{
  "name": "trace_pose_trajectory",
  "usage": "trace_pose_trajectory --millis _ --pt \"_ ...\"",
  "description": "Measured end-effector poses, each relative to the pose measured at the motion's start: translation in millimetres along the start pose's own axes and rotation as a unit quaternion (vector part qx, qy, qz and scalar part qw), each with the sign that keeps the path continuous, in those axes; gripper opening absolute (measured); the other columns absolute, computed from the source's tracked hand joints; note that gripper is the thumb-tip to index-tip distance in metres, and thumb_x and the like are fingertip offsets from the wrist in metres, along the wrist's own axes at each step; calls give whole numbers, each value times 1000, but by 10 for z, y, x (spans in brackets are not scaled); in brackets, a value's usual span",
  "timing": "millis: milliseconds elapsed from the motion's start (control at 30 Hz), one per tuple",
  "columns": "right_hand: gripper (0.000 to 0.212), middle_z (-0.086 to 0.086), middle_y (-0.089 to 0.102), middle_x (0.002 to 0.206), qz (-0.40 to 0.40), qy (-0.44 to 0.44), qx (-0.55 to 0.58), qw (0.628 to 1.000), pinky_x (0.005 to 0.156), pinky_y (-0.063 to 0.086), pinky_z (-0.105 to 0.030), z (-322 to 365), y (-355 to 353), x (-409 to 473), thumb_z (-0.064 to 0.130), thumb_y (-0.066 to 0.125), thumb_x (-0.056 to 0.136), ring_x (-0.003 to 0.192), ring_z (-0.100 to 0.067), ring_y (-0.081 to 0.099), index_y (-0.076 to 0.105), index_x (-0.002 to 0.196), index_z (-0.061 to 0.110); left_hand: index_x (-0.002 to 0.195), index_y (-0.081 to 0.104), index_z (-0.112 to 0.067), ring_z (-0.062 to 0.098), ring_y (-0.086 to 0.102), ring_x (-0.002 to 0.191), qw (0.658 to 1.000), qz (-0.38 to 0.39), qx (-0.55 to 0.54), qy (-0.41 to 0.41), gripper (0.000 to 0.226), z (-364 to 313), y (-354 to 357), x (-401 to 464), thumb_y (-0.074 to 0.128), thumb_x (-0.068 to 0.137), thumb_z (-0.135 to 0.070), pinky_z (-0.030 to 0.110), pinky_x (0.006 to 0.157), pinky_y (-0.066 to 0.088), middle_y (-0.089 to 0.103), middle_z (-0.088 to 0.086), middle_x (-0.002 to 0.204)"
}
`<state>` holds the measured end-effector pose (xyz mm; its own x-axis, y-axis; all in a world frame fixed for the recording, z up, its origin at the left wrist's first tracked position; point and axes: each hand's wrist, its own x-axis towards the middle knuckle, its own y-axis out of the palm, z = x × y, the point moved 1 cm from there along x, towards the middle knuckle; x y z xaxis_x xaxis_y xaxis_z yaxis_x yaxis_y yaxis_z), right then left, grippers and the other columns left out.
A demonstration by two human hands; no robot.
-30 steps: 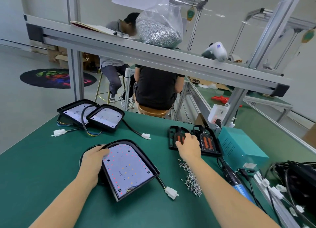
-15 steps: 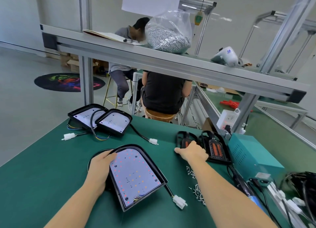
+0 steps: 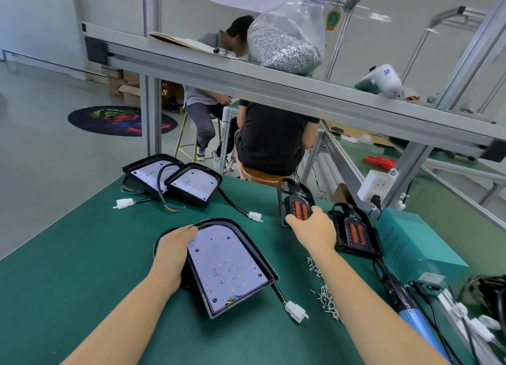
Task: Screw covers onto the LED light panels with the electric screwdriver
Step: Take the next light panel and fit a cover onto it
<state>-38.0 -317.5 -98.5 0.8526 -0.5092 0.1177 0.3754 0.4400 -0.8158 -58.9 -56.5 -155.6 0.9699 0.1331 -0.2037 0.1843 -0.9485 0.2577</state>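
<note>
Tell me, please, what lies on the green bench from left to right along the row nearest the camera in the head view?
Left hand → LED panel it steadies → white connector → loose screws → electric screwdriver → teal power box.

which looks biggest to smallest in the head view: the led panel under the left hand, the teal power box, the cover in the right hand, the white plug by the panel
1. LED panel
2. teal power box, though partly hidden and farther off, so 1 and 2 are unsure
3. cover, tilted up in the right hand
4. white plug
</note>
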Motion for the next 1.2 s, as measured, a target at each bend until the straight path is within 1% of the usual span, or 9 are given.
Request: trace_pose_trajectory --millis 100,200,367,500,633,767,900,1033,1200 --pt "34 -2 59 86 19 -103 46 993 66 47 -36 227 -133 -377 48 65 72 81 -24 56 56 83 18 76 63 -11 15 64 52 999 31 -24 -33 22 -20 -52 20 53 94 -19 22 53 47 70 0 64" --pt "31 5 51 81 21 -199 39 979 63 36 -33 410 -227 -831 52 62 69 79 -19 49 50 75 24 82 71 -8 19 71 65 995 61 -44 -58 28 -51 -112 32 53 95 -25 33 66 47 75 7 81" --pt "47 10 46 99 30 -292 -2 956 76 33 -25 469 -102 -1443 58 53 63 96 -14 41 54 98 27 93 72 -6 24 71 80 990 79 -72 -87 32 -87 -114 14 51 96 -29 40 81 51 74 12 93" --pt "53 9 43 112 50 -291 -37 955 88 38 -24 359 73 -1614 56 57 70 108 -14 40 54 113 25 91 70 -6 20 71 69 985 64 -118 -110 31 -127 -103 -36 51 97 -30 38 71 51 75 10 83" --pt "58 7 43 118 53 -280 -58 957 92 38 -25 291 140 -1618 54 61 73 111 -16 38 52 121 23 112 65 -3 27 66 99 978 100 -125 -132 49 -124 -79 -90 39 99 -43 42 81 49 70 15 109" --pt "62 6 42 121 47 -276 -67 958 91 35 -24 266 195 -1673 52 60 74 112 -17 38 49 127 22 99 75 -5 27 70 96 968 147 -148 -142 62 -73 -29 -150 36 97 -52 41 80 49 70 16 109" --pt "60 2 45 118 16 -276 -62 959 91 37 -27 269 267 -1772 50 59 73 109 -20 40 50 123 18 113 66 -1 31 71 89 962 111 -198 -152 49 -37 71 -236 52 92 -44 39 68 58 69 20 108" --pt "61 -2 47 119 6 -271 -67 960 93 37 -28 232 315 -1810 49 58 75 106 -23 40 51 124 14 129 54 -2 33 63 92 965 69 -206 -147 42 -9 152 -292 53 95 -27 46 81 52 62 22 121" --pt "58 2 43 127 39 -302 -47 951 97 32 -27 180 247 -1753 46 57 83 113 -21 38 47 132 17 94 62 -6 20 61 64 995 -9 -72 -62 15 -45 119 -268 48 94 -1 32 61 50 64 13 85"
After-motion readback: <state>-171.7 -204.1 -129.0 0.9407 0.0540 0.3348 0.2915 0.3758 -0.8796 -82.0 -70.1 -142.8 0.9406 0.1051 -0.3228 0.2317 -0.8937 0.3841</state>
